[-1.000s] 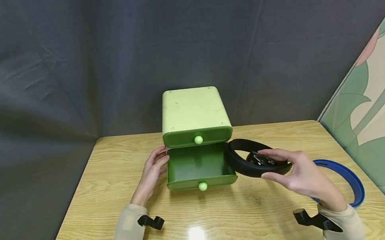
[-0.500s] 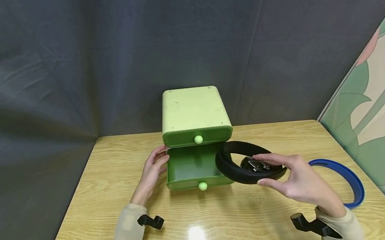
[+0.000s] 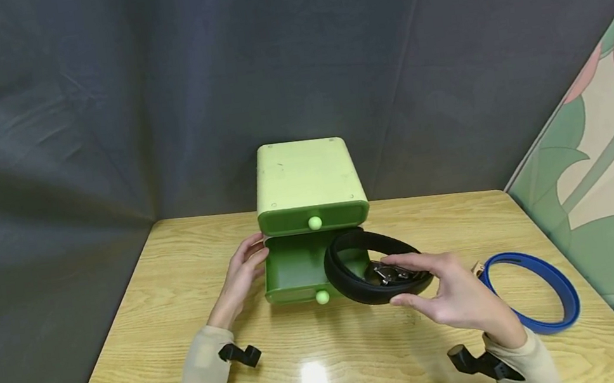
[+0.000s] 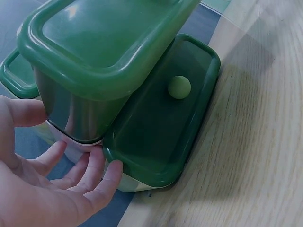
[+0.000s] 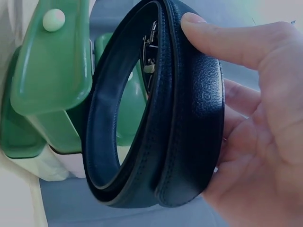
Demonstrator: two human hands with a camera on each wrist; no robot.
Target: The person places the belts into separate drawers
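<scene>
A small pale green cabinet (image 3: 307, 172) with dark green drawers stands at the table's back. Its upper drawer is closed, and the drawer (image 3: 293, 266) beneath is pulled out, its visible floor bare. My left hand (image 3: 239, 283) rests against the left side, thumb on the pulled-out drawer's wall and fingertips on the cabinet body. My right hand (image 3: 448, 289) pinches a coiled black leather belt (image 3: 347, 282) between thumb and fingers. The coil is tilted over the drawer's right front part, its metal buckle (image 3: 386, 273) inside the loop. In the right wrist view the belt (image 5: 194, 94) partly hides the drawers.
A coiled blue belt (image 3: 568, 297) lies on the wooden table (image 3: 147, 339) to the right, beside my right forearm. The left wrist view shows another closed drawer with a round knob (image 4: 179, 87) below the pulled-out one. A dark curtain (image 3: 291, 59) hangs behind.
My right hand has carried the black belt leftward, from the drawer's right edge to over its front right part. More of the blue belt shows. The left hand has stayed in place.
</scene>
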